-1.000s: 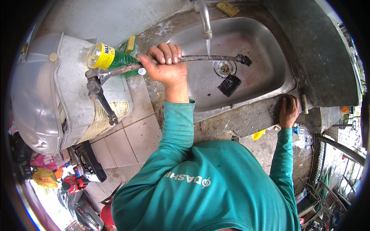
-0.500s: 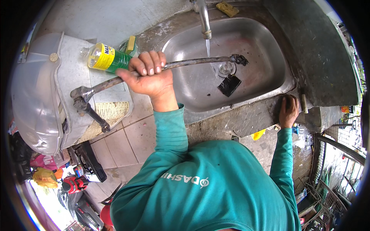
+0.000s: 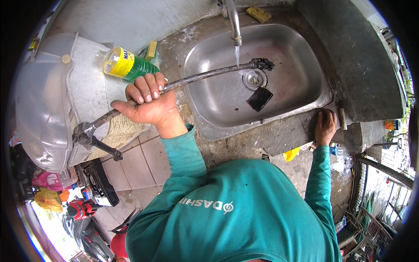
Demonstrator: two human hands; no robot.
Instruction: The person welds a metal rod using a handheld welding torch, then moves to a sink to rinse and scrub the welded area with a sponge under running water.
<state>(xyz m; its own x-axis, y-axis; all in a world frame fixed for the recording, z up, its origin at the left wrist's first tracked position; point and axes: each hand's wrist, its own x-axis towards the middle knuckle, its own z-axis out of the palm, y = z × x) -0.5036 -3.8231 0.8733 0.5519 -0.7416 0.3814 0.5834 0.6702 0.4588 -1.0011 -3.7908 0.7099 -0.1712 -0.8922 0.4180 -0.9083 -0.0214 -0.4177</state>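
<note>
My left hand (image 3: 150,102) is closed round the shaft of a long, slightly bent metal linkage rod (image 3: 205,75). Dark grime coats the rod's far end, which hangs over the sink (image 3: 205,126) near the drain (image 3: 254,79). A jointed end with a short dark arm sticks out to the left of my hand. Water runs from the faucet (image 3: 236,35) down onto or close behind the rod. In the basin lies a flat, black rectangular piece (image 3: 260,98). My right hand (image 3: 326,127) rests on the counter's front edge at the right, fingers laid out and holding nothing.
A clear bottle of green liquid (image 3: 124,63) lies left of the sink beside a yellow-and-green sponge (image 3: 151,51). A clear plastic cover (image 3: 43,109) stands at far left. Another yellow sponge (image 3: 258,14) sits behind the faucet. A dark panel (image 3: 353,65) borders the right.
My left hand has moved left and slightly down with the rod. The grimy end has shifted left and slightly up, uncovering more of the drain. My right hand stays on the counter edge.
</note>
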